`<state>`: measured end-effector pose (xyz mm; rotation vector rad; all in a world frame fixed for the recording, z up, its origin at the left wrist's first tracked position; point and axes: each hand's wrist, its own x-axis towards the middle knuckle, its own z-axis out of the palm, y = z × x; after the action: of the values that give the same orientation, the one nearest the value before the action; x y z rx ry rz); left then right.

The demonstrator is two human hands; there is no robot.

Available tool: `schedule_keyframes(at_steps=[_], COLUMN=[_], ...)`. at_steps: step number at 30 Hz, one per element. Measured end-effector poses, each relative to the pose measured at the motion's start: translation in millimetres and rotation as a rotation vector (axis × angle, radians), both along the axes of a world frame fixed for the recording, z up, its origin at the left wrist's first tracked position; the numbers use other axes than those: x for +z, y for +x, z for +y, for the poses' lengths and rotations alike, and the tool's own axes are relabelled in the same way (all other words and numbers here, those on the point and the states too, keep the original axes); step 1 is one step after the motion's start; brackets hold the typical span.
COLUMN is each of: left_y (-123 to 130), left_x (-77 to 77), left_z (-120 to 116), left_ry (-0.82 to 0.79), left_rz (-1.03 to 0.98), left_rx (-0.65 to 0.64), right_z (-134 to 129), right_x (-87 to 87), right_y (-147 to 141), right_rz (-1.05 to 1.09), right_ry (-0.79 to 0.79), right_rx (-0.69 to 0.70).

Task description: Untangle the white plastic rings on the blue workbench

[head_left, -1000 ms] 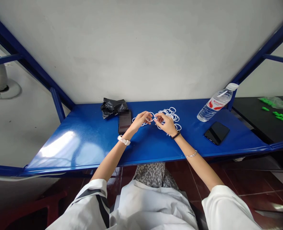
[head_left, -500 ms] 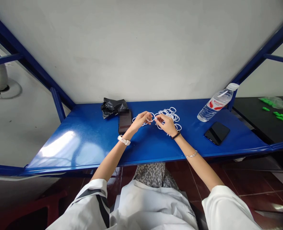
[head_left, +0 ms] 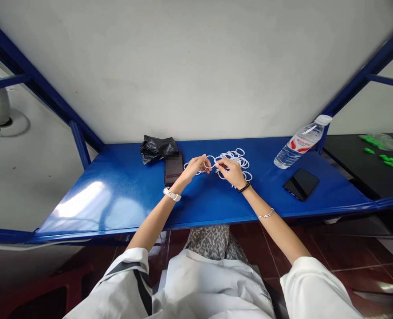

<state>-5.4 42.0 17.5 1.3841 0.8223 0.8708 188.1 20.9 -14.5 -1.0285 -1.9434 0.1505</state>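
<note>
A thin white ring [head_left: 210,156], looking like a plastic loop, is held up just above the table between my two hands. The fingers of my left hand [head_left: 195,167] are curled at the loop's left side, and some show through its opening. My right hand [head_left: 231,172] pinches the loop's right edge between thumb and fingertips; the exact grip point is too small to make out. Behind and beneath my right hand lies a loose pile of similar white rings [head_left: 243,162]. Several more white loops [head_left: 186,166] lie partly hidden behind my left hand.
On the blue table [head_left: 143,190] a dark phone [head_left: 174,169] and a crumpled black plastic bag [head_left: 155,148] lie left of my hands. A water bottle [head_left: 299,144] and a black phone [head_left: 301,184] are on the right. Green pieces [head_left: 388,160] lie on the dark side table [head_left: 349,161].
The held ring has turned slightly, so its round outline shows more fully now. The left fingers have shifted a little around it; everything else stays in place.
</note>
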Motion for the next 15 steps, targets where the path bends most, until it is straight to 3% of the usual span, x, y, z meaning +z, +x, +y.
schedule_keyframes(at_steps=[15], left_y=[2.9], left_x=[-2.7], left_z=[0.3], left_ry=[-0.053], left_rz=[0.011], left_rx=[-0.017], right_z=[0.8], right_x=[-0.6], right_y=[1.8], right_rz=[-0.039], right_ry=[0.036], right_rx=[0.002])
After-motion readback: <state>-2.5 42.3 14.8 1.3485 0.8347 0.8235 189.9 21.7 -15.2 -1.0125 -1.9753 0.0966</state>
